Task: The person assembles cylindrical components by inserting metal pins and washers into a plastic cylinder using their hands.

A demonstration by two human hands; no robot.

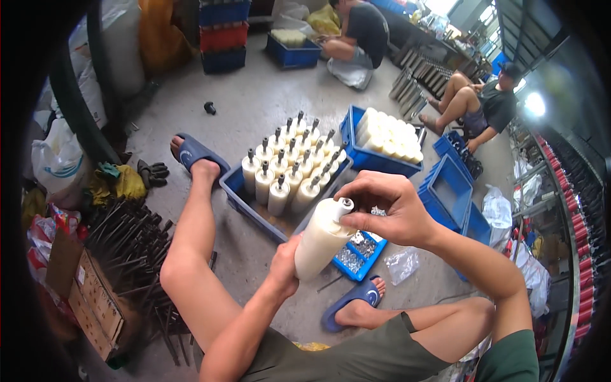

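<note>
Cream roller (pixel 313 249) is held tilted in front of the person, its narrow white collar (pixel 345 204) pointing up and to the right.

At the far left, a heap of dark rods (pixel 137 248) lies loose. Further right, a blue crate (pixel 253 218) holds similar upright rollers (pixel 278 198), each with a dark shaft end standing out of its top; the roller in hand shows no such long end at its collar.

Next comes the left hand (pixel 286 264), wrapped round the lower body of the roller and bearing its weight. To its right, the right hand (pixel 394 207) has thumb and index finger closed on the collar, 1 on either side. Whether a small part is pinched there as well, I cannot tell.

Below the right hand, a blue compartment tray (pixel 361 276) holds small hardware (pixel 349 260); beyond it, a second blue crate (pixel 382 160) is filled with cream rollers lying in rows (pixel 388 137).

The step in hand looks like seating or adjusting something at the roller's end. The next move seems to call for a firm left grip, so the body neither turns nor slips, and fine fingertip pressure kept in line with the roller's axis.
</note>
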